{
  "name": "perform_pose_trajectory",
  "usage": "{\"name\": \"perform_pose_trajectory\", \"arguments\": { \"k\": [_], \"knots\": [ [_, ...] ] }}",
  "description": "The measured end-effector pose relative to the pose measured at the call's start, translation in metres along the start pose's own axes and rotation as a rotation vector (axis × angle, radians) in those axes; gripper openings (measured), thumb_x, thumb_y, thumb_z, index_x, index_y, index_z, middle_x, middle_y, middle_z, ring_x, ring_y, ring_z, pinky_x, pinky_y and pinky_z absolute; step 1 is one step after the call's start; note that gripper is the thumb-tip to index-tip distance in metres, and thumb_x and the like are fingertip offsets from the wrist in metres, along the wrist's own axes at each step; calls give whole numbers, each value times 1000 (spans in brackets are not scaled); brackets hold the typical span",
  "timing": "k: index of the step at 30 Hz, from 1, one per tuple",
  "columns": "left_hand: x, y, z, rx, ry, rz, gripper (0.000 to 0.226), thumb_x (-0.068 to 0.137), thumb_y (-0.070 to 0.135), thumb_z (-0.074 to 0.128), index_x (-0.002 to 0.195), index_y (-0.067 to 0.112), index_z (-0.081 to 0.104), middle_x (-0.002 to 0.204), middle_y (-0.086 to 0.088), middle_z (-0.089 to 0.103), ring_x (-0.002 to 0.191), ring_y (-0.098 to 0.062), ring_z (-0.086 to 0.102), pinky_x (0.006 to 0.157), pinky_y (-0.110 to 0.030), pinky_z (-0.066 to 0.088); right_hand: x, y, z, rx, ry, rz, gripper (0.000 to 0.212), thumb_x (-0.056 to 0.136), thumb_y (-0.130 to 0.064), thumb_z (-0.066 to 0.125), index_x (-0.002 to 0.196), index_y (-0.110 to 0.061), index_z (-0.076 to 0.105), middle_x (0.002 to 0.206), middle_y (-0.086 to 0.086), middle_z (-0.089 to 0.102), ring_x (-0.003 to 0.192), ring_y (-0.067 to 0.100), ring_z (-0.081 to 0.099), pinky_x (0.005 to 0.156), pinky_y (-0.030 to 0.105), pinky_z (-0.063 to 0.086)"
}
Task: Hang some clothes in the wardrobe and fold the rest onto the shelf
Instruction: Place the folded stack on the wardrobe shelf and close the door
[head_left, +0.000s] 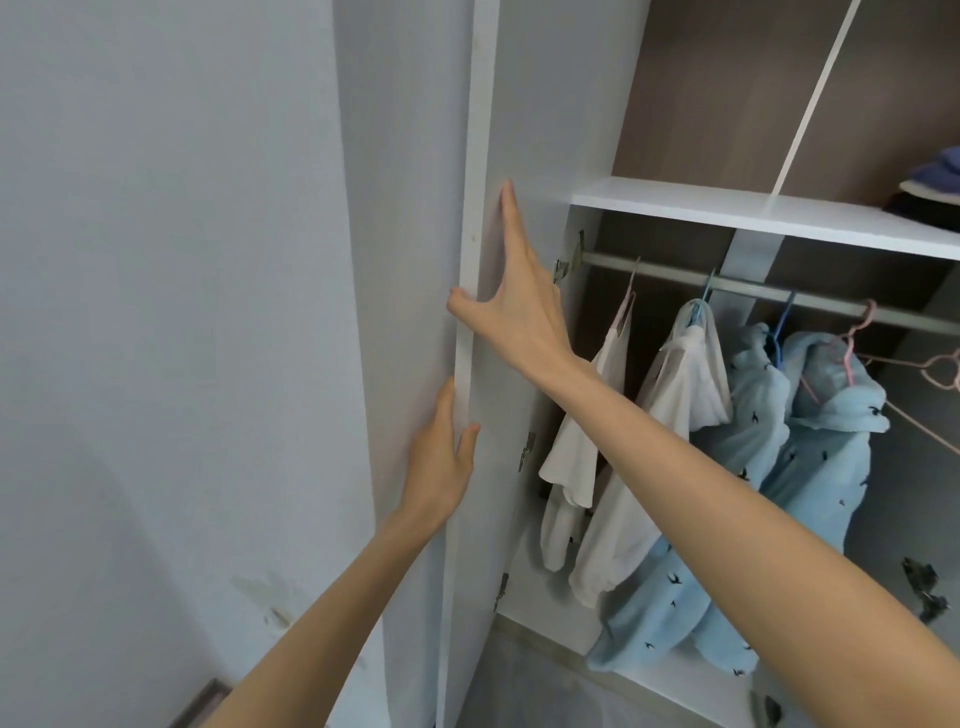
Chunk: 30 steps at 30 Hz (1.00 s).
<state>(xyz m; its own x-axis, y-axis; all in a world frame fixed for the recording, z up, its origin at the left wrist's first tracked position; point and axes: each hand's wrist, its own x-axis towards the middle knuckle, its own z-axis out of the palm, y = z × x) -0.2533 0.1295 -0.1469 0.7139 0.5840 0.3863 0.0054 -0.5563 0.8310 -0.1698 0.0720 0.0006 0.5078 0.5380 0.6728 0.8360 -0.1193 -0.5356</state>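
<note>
Both bare forearms reach up and forward to the open door of the wardrobe, which stands edge-on just left of centre. The left hand is the lower one: its straight fingers lie on the door's outer face and its thumb crosses to the inner side, so the door's edge is held between them. The right hand is higher, spread wide and flat on the inner face, fingers pointing up, the thumb stretched across the edge.

None of the clothes touch either hand; they are to the right of the right wrist, inside the wardrobe. On the rail under the shelf hang, from left to right, a white top on a pale pink hanger, a white shirt on a blue hanger, and two light blue garments printed with small dark birds (the right forearm crosses in front of their lower parts). Bare pink hangers hang further right. Folded clothes, dark blue over pale, sit on the shelf at the far right, well apart from both hands. A plain pale wall fills the left side.
</note>
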Motion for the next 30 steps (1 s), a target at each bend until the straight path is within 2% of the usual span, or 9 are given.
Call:
{"name": "perform_pose_trajectory", "arguments": {
  "k": [3,5,7,10,14,17,21,25,30],
  "knots": [
    [-4,4,1,-21,-31,25,59,98,21,50,149,27,21,134,6,55,112,-9,58,97,-32,48,-3,1,-4,-58,47,-10,106,73,-32,65,153,-30,-5,152,-4,35,117,27,56,95,45,50],
    [-8,9,4,-46,-63,35,62,97,21,53,149,33,22,129,11,57,107,-2,59,96,-26,48,-6,4,-11,-70,72,3,106,71,-35,64,153,-32,-4,122,-6,50,87,10,54,87,46,54],
    [-13,15,9,-73,-88,49,65,95,21,57,148,36,23,123,14,60,102,3,60,94,-22,49,-12,8,-21,-50,88,20,105,70,-35,62,153,-33,-2,110,1,62,78,4,53,84,45,55],
    [-17,27,22,-95,-137,79,72,90,21,64,147,39,24,127,10,61,110,-2,60,98,-23,48,-23,20,-43,15,100,12,100,70,-33,60,154,-32,4,109,13,68,83,24,68,83,42,57],
    [-15,40,55,2,-279,200,82,89,35,64,141,60,4,140,13,45,125,-3,45,100,-31,48,-44,42,-90,69,116,3,90,78,-12,61,154,-24,15,107,-14,68,80,17,67,76,22,56],
    [-5,48,91,80,-382,301,83,90,45,59,141,60,-4,157,12,16,143,-3,17,113,-37,32,-54,71,-127,65,137,20,78,82,-12,60,152,-22,27,114,-18,66,95,28,66,83,34,57],
    [12,68,148,202,-395,474,79,93,45,51,144,52,-8,157,20,-13,147,-8,-3,110,-28,26,-61,116,-181,150,161,75,58,88,-2,57,143,-12,42,117,-18,63,106,8,64,89,25,54],
    [43,88,215,378,-372,537,80,98,39,47,139,55,-19,156,13,-24,147,-24,-12,114,-42,28,-54,172,-239,174,157,154,46,91,2,53,136,-9,49,121,-5,65,110,10,64,92,31,54],
    [72,100,274,554,-325,530,89,97,28,49,141,47,-26,155,3,-29,146,-28,-14,113,-50,27,-36,227,-276,104,120,190,45,94,-8,55,138,-16,47,125,-9,62,114,5,60,94,28,53]
  ]
}}
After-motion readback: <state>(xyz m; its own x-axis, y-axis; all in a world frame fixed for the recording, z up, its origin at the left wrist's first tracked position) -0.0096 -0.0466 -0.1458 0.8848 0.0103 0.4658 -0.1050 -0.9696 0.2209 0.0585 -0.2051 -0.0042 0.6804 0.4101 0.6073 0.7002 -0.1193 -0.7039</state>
